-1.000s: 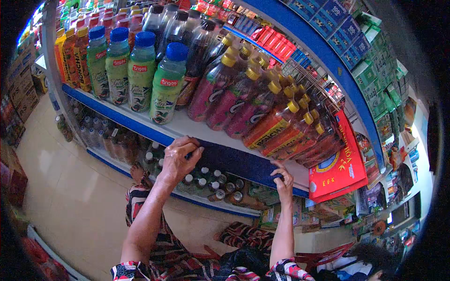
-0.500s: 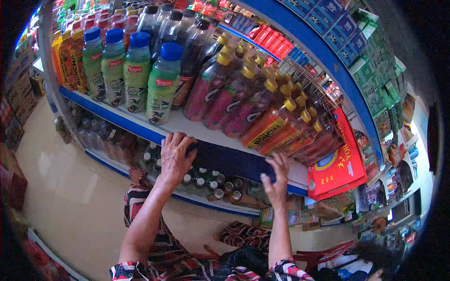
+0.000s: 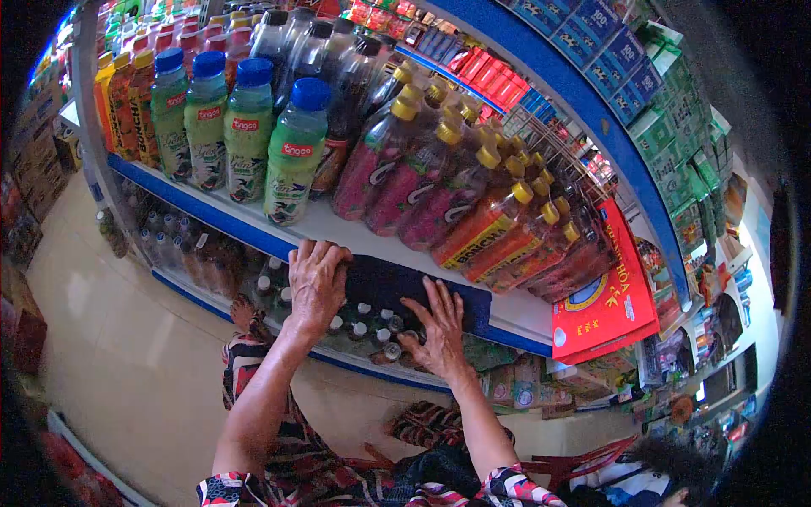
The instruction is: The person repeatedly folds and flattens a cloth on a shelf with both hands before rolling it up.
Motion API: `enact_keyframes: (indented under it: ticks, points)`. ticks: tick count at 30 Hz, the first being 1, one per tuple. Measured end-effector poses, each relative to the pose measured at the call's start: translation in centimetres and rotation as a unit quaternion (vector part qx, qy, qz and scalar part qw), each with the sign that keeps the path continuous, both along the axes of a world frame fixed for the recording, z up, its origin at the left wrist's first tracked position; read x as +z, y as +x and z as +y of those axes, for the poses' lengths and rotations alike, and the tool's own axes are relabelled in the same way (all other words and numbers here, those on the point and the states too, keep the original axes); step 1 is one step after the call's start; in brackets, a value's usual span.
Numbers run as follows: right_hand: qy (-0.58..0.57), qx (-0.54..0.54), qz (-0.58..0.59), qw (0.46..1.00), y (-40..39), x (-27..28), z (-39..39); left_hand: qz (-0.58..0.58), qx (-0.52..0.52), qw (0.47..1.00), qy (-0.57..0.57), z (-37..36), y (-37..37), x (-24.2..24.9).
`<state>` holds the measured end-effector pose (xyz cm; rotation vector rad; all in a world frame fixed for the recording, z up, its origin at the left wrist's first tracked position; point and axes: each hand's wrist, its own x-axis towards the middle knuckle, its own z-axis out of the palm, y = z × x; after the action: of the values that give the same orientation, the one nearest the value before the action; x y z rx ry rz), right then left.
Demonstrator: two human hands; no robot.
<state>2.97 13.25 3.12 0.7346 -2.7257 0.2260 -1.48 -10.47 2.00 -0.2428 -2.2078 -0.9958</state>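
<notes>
A dark blue cloth [image 3: 380,283] lies along the front edge of the shelf [image 3: 245,221] and hangs over it. At the cloth's left end, my left hand [image 3: 317,283] rests on the shelf edge with its fingers curled round the cloth. My right hand [image 3: 439,329] is on the cloth's right part, fingers spread, thumb apart. Just behind my left hand stands a green bottle with a blue cap [image 3: 294,152]. Purple-labelled bottles [image 3: 431,203] and orange Boncha bottles [image 3: 490,232] stand behind the cloth.
A red box [image 3: 600,304] sits at the shelf's right end. White-capped bottles [image 3: 359,331] fill the lower shelf. Blue cartons [image 3: 604,51] and green packs [image 3: 667,127] are stacked at the upper right. Part of another person [image 3: 634,477] shows at the lower right.
My right hand has moved left from the right end of the cloth and now lies on it. The cloth's right end has come into view. My left hand has hardly moved.
</notes>
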Motion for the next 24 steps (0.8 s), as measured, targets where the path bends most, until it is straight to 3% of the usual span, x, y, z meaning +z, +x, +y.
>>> enact_keyframes:
  ticks: [11, 14, 18, 24]
  points:
    - [-0.009, 0.002, -0.027, 1.0, -1.8, 1.0, -5.7, 0.135, 0.146, 0.979, 0.051, -1.5, -2.7, 0.6]
    - [-0.011, 0.001, -0.013, 1.0, -2.4, 0.5, -6.6, 0.066, 0.035, 0.996, 0.058, -1.2, -2.2, -0.4]
    - [0.002, -0.007, -0.024, 1.0, -2.9, 0.6, -7.4, 0.018, 0.022, 0.996, -0.085, 0.0, -1.2, -0.5]
    - [-0.026, 0.017, -0.025, 0.999, -3.4, 1.2, -6.9, 0.005, 0.022, 0.994, -0.11, -0.4, -1.7, -0.6]
